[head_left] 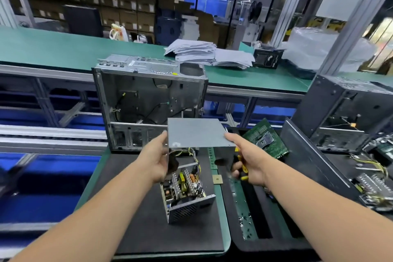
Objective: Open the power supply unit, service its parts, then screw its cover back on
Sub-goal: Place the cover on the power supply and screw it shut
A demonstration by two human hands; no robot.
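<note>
- Head view: both bare hands hold a flat grey metal cover (196, 134) in the air above the work surface (148, 229), roughly level, in front of an empty computer case (146, 100).
- Left hand (156, 157): grips the cover's left edge, thumb on top near the corner; the remaining fingers pass beneath the plate and are mostly hidden.
- Right hand (247, 161): index finger and thumb pinch the cover's right front corner, while the lower fingers (235, 171) curl round a yellow-and-black screwdriver (242, 168), only partly visible.
- Power supply unit (185, 191): stands open on the black mat below the hands, apart from the cover, with its circuit board, coils and heat sinks exposed and its meshed end toward the camera. A bundle of wires (192, 153) rises from its far end, under the cover.
- Small square chip (217, 179): lies on the mat just right of the unit.
- Green circuit board (265, 138): leans tilted to the right, behind the right hand.
- Loose screws (244, 223): scattered on a green strip of the tray at right.
- Second dark case (344, 112): stands at far right, with more boards and yellow wiring beside it.
- Stack of grey papers (208, 53): rests on the green bench behind.
</note>
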